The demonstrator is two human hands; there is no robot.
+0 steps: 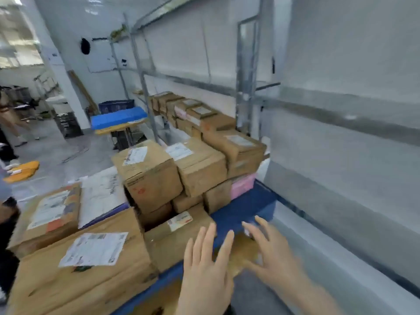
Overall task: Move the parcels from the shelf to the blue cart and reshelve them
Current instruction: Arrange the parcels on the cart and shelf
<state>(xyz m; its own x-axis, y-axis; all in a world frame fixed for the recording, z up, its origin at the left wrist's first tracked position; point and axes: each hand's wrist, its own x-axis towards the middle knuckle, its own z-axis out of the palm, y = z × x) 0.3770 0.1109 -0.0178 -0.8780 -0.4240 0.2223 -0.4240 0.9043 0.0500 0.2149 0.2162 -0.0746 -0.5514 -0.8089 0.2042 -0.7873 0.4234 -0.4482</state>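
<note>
Item: small brown cardboard parcel (240,252), blurred, on the near edge of the blue flat cart (245,208), lying directly between the left hand (204,264) and right hand (270,251), both spread-fingered, gripping nothing; right hand apparently nearer.

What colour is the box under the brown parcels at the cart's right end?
The box is pink; the head view shows it.

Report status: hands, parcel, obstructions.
Both open: left hand, right hand, either side of small brown parcel at blue cart edge. Beyond it, stacked boxes crowd the cart.
</note>
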